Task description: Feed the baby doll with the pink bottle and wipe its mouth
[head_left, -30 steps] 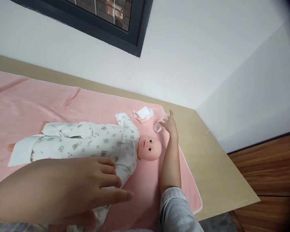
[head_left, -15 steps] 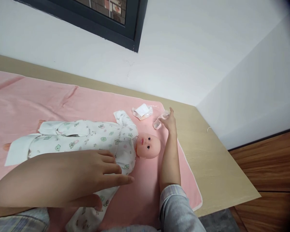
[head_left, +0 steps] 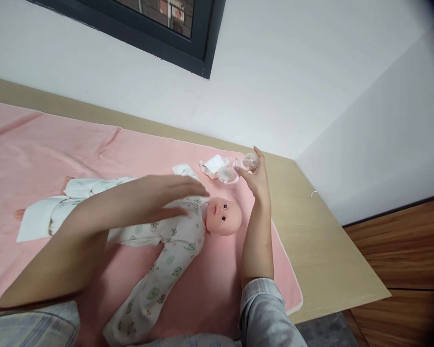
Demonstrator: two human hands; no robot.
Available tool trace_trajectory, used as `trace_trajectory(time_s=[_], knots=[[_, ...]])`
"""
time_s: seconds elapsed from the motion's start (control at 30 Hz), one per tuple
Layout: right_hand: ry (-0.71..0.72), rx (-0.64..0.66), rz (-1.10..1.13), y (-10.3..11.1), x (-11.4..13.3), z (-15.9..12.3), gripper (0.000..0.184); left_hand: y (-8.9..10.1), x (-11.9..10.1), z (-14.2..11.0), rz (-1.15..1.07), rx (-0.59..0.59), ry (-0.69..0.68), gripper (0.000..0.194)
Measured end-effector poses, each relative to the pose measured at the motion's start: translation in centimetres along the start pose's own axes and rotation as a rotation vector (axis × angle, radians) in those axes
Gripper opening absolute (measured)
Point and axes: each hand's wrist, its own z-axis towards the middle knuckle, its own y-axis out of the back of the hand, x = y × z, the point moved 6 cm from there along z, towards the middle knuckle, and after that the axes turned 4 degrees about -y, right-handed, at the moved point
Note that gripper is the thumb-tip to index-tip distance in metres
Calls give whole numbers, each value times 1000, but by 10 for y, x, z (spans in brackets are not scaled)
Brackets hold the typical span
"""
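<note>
A baby doll (head_left: 224, 217) lies face up on a pink mat (head_left: 75, 140), dressed in a white patterned outfit (head_left: 181, 246). Near the top of its head, my right hand (head_left: 256, 178) is closed around a clear plastic, bottle-like item (head_left: 228, 174) with rounded ends, lifted at a tilt. Its exact kind is hard to make out. My left hand (head_left: 169, 195) hovers over the doll's chest, fingers stretched out and nothing in them. Whether it touches the clothes cannot be seen. The left forearm hides part of the doll's trunk and legs.
Beside the bottle-like item lies a clear wrapper with a white square pad (head_left: 215, 163). The wooden table (head_left: 311, 260) shows around the mat. Behind it rises a white wall (head_left: 260, 86) with a dark window frame (head_left: 206, 48). Wood-grain panels (head_left: 401, 246) stand at right.
My right hand has closed on the clear bottle-like item and raised it from the mat. My left hand has moved up and away from me, over the doll's chest.
</note>
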Motion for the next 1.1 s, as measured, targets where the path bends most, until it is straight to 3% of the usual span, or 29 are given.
trace_trajectory(time_s=[0.17, 0.27, 0.4, 0.5, 0.63, 0.87, 0.97, 1.1], knots=[[175, 185, 259, -42, 61, -36, 102, 7, 22, 14, 233, -328, 172, 46], [193, 247, 354, -65, 88, -59, 101, 2, 25, 18, 238, -358, 207, 63], [222, 210, 365, -77, 102, -73, 97, 2, 28, 16, 176, -394, 341, 75], [251, 195, 339, -79, 102, -74, 96, 4, 29, 15, 144, -418, 433, 77], [311, 206, 287, -84, 98, -72, 92, -3, 32, 18, 115, -346, 470, 77], [372, 188, 222, -88, 99, -74, 79, -8, 34, 21, 158, -347, 390, 67], [391, 117, 259, -76, 103, -73, 78, -4, 42, 19, 192, -342, 399, 66], [410, -18, 262, -42, 97, -60, 74, 12, 69, 9, 226, -383, 458, 56]])
